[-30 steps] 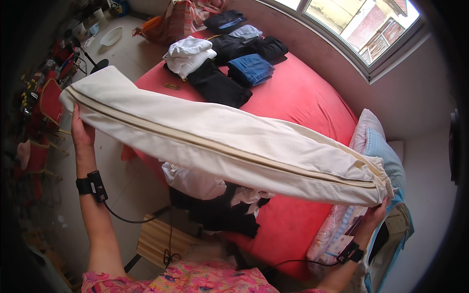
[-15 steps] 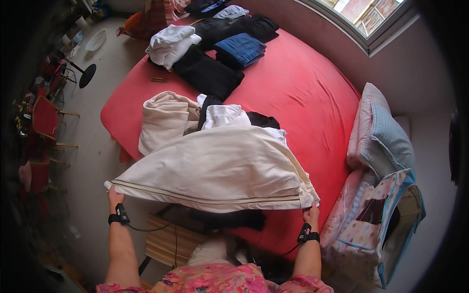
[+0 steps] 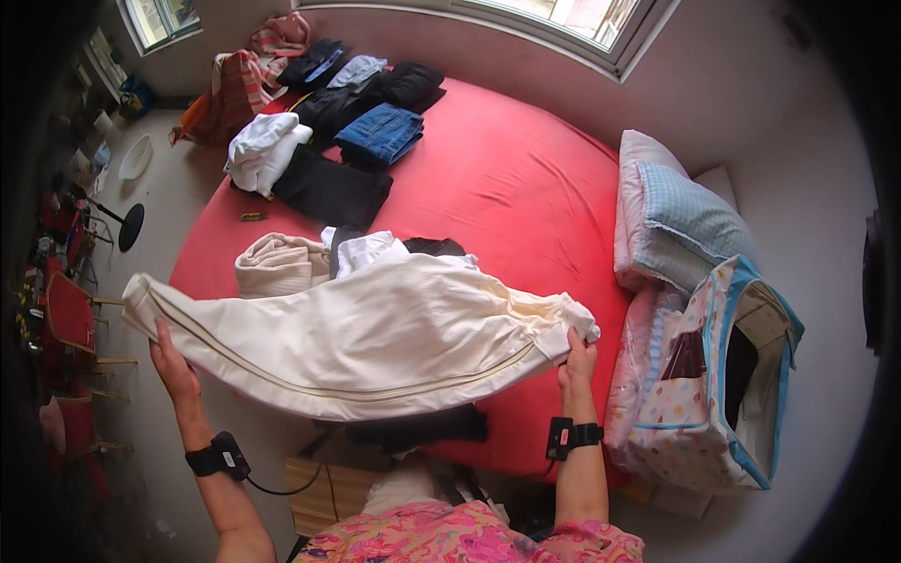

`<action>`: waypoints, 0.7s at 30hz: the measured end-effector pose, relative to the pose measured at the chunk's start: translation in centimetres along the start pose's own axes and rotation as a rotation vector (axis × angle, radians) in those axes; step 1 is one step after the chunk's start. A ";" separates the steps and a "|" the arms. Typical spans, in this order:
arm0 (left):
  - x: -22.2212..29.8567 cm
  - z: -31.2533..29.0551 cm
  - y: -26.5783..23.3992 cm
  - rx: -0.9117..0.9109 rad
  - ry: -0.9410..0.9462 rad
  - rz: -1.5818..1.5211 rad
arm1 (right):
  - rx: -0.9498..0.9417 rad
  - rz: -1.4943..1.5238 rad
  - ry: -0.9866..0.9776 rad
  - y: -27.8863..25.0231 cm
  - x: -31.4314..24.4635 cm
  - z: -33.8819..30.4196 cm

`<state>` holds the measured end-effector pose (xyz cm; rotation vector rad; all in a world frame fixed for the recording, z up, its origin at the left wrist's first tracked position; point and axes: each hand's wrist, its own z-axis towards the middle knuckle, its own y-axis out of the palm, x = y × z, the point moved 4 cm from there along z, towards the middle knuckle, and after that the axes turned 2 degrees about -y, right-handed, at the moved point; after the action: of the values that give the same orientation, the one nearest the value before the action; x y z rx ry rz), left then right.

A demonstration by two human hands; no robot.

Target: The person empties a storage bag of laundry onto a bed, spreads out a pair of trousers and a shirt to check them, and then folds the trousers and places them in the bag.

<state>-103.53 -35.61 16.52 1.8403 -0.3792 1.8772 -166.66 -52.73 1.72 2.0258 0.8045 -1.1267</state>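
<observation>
Smooth red sheeting (image 3: 526, 169) covers the bed beyond both hands; the left hand (image 3: 176, 371) pinches the narrow end of a cream garment (image 3: 375, 324), finely ribbed, sagging between the grips (not yet folded, it seems); beyond it sit a thick beige bundle (image 3: 280, 266), folded black cloth (image 3: 335, 188) and folded denim (image 3: 380, 134), apparently done. Rightmost, the right hand (image 3: 578, 364) pinches its gathered end; further right stands a blue-trimmed fabric case (image 3: 680, 427).

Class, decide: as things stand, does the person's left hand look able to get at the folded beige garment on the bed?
Probably not without letting go: the left hand holds the cream side-striped trousers by one end, and their cloth stretches across in front of the folded beige garment.
</observation>
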 end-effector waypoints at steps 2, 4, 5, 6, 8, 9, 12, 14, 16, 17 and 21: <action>3.9 -2.1 6.4 -0.192 0.136 0.098 | -0.148 0.007 -0.271 4.5 -5.6 -3.7; 7.0 -5.6 13.0 -0.267 0.226 0.274 | -0.370 0.098 -0.318 9.3 -10.5 -8.5; 8.1 -7.9 16.4 -0.412 0.177 0.405 | -0.439 0.115 -0.368 11.1 -12.7 -10.6; 8.2 -10.7 20.0 -0.541 0.437 0.416 | -0.511 0.131 -0.418 12.7 -14.4 -12.7; 9.5 -16.2 24.9 -0.736 1.003 0.381 | -0.675 0.140 -0.461 16.4 -16.6 -18.0; 10.6 -19.3 27.1 -0.846 0.889 0.270 | -0.682 0.146 -0.489 16.8 -17.1 -19.4; 11.2 -25.2 30.9 -0.860 0.654 0.083 | -0.649 0.068 -0.595 15.8 -18.1 -21.3; 10.5 -26.9 30.8 -0.947 0.608 0.115 | -0.579 -0.070 -0.535 13.5 -18.1 -20.5; 10.6 -28.6 30.8 -0.963 0.662 0.116 | -0.586 -0.009 -0.575 11.6 -18.4 -20.3; 10.7 -29.3 30.6 -0.972 0.710 0.132 | -0.577 -0.047 -0.568 10.9 -18.4 -20.3; 11.1 -31.4 30.7 -0.948 0.742 0.214 | -0.600 -0.080 -0.543 9.0 -20.1 -22.2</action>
<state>-146.04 -43.86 29.81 0.4670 -0.9840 1.8539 -158.12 -44.19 30.56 1.1336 0.8136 -1.2170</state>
